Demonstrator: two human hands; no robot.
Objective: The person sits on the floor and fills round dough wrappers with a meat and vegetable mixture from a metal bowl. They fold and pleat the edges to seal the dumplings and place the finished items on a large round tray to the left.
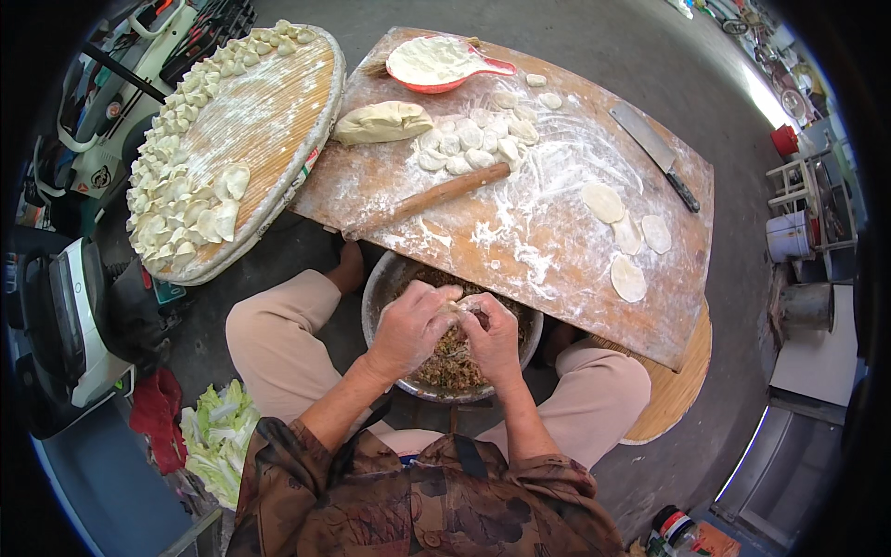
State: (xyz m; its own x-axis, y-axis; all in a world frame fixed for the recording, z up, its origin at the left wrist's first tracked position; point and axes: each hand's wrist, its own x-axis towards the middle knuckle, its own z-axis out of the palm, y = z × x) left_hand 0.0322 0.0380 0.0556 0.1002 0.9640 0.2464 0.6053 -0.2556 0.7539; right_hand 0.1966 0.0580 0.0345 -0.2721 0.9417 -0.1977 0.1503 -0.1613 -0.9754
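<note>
Above a metal bowl (pixel 372 306) of chopped filling (pixel 445 365), my left hand (pixel 412 327) and my right hand (pixel 493 338) meet fingertip to fingertip. Between them they pinch a dumpling (pixel 454 306), mostly hidden by the fingers. Rolled dough wrappers (pixel 628 277) lie on the floured wooden board (pixel 557 278), right of my hands. A wooden rolling pin (pixel 445 196) rests slantwise near the board's left front edge. Behind it are small flattened dough pieces (pixel 480 139) in a cluster. Folded dumplings (pixel 174 209) line the left side of a round slatted tray (pixel 271 104).
A cleaver (pixel 647 143) lies on the board's right side. A lump of dough (pixel 383 122) and a red scoop of flour (pixel 431 63) sit toward the back left. Cabbage leaves (pixel 219 438) are low on the left. Another round mat (pixel 672 397) shows under the board's right corner.
</note>
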